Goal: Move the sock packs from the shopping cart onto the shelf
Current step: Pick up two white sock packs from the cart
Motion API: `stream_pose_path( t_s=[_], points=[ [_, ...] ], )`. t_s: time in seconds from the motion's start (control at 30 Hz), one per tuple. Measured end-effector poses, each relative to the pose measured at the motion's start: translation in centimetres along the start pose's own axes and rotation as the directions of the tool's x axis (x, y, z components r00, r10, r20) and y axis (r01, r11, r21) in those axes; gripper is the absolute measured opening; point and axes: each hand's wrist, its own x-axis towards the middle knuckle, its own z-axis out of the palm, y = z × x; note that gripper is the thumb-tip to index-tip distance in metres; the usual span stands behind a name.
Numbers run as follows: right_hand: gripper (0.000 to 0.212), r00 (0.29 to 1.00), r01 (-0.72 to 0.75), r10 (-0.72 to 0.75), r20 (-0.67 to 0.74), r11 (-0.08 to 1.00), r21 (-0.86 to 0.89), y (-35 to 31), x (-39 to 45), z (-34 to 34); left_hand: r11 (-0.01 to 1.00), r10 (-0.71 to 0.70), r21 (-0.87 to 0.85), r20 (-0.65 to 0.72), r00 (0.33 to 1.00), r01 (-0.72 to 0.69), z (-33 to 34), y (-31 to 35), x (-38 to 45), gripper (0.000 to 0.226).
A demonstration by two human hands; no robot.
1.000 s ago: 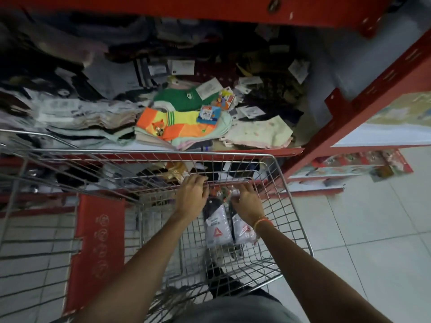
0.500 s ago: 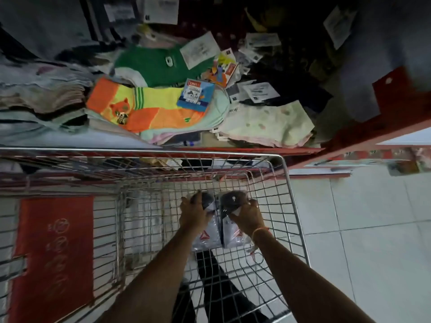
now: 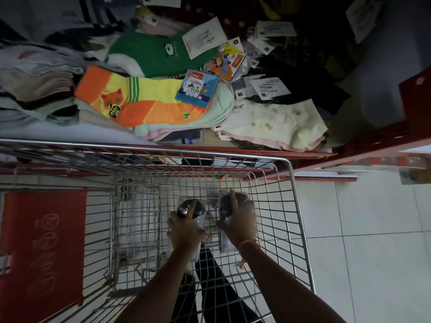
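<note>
The left hand [image 3: 185,230] has its fingers clenched on one sock pack [image 3: 191,209] and the right hand [image 3: 240,223] on a second pack [image 3: 229,203], both low inside the cart [image 3: 289,173]; lifted carelessly, the slick wrappers could slip or catch on the wire rim. Ahead, the red shelf [image 3: 268,153] is crowded with loose socks [image 3: 144,101], so a pack set near the edge might slide off onto the pale tiled floor [image 3: 373,241] at right.

Two dark sock packs [image 3: 190,209] inside cart [image 3: 296,197]
</note>
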Motion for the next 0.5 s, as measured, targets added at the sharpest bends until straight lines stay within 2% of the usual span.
stream_pose_path(
  t_s=[0.13, 0.2, 0.33, 0.5],
  points=[
    [0.100, 0.998, -0.059, 0.059, -0.015, 0.998, -0.010, -0.6, 0.3, 0.7, 1.000, 0.028, 0.003, 0.018, 0.999, -0.028, -0.4, -0.8, 0.0, 0.097],
    [0.097, 0.998, -0.043, 0.044, -0.048, 0.999, 0.009, -0.7, 0.0, 0.7, 0.998, 0.055, 0.013, 0.012, 0.998, -0.055, -0.9, -1.0, -0.2, 0.095],
    [0.094, 0.989, 0.074, -0.069, -0.131, 0.997, 0.033, -0.7, -1.6, 0.1, 0.992, 0.120, -0.028, -0.023, 0.993, -0.121, -2.5, -1.1, -1.6, 0.099],
    [0.099, 0.935, 0.247, -0.197, -0.295, 0.958, 0.145, -1.4, -5.2, -2.4, 0.961, 0.236, -0.118, -0.115, 0.965, -0.249, -6.3, -0.9, -4.5, 0.105]
  ],
)
